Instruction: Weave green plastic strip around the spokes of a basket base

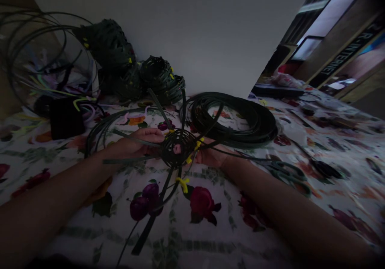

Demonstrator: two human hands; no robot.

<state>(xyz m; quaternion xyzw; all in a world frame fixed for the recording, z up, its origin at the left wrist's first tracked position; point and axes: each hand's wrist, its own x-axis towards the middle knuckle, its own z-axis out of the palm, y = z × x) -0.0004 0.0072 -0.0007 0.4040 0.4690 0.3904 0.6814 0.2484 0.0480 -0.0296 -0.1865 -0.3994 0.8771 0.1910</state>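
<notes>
Dark strips form a small woven round [177, 146] between the left hand [135, 144] and right hand [210, 156], its long ends unwoven; left fingers [150, 134] clench its rim, right fingers hidden, cannot tell; bigger woven baskets [158, 76] sit beyond it

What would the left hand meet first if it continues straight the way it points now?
The left hand would meet the woven disc first; its fingers seem already at the disc's edge, though depth is unclear.
</notes>
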